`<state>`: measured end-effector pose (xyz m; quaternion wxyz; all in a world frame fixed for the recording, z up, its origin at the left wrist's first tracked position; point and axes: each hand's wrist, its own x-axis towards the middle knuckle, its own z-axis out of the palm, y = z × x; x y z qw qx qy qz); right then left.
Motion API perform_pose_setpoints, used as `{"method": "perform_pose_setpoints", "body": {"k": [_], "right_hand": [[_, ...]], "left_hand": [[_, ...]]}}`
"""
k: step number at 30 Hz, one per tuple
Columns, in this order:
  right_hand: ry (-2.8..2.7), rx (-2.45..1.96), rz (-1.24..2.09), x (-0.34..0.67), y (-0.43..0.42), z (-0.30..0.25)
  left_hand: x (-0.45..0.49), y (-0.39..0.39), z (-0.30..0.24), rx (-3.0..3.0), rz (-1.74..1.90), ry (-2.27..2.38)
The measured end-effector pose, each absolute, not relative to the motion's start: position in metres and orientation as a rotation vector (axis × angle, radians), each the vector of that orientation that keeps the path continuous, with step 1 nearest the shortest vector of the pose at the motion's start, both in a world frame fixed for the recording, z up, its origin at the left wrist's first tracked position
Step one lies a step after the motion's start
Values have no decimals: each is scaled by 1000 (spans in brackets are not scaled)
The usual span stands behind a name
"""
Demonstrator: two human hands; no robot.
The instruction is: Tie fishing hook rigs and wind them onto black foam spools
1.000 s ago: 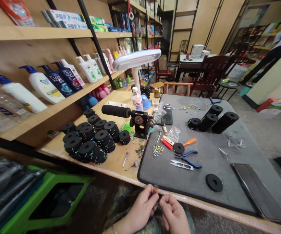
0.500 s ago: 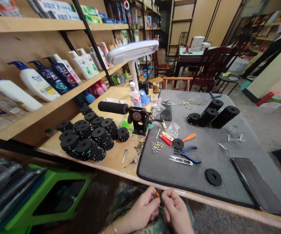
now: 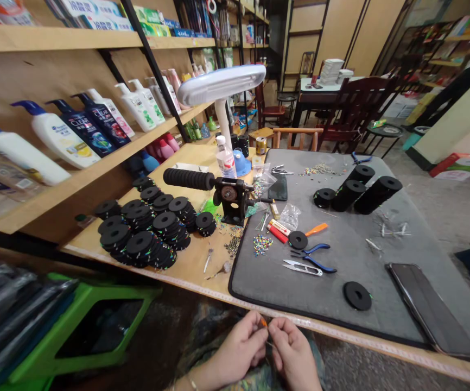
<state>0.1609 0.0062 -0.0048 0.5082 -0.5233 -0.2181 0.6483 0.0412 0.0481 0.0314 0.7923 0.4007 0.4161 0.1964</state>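
Observation:
My left hand is closed in a pinch at the table's front edge, above my lap. A small orange piece shows at its fingertips; its kind is too small to tell. My right hand is also pinched, close beside the left, its fingertips by the orange piece. A thin pale strand runs between the two hands; what the right fingers grip is mostly hidden. On the grey mat ahead lie thread snips, blue-handled pliers and a black foam spool.
Stacked black foam discs stand at the left, next to a black winding device. Small coloured beads, a red lighter and an orange-handled tool lie on the mat. A phone is at the right. A lamp rises behind.
My right hand has shifted slightly left, bringing its fingertips nearer to the left hand's and the orange piece. The things on the table have not moved.

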Motion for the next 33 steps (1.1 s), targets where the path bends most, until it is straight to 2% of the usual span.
{"method": "perform_pose_setpoints", "body": {"k": [21,33], "right_hand": [[-591,-1279,1656,158,-4,-13],[-563,-1282,1698,159,-2,-14]], "left_hand": [[38,47,25,804,455,998],[37,46,21,984,515,1009]]}}
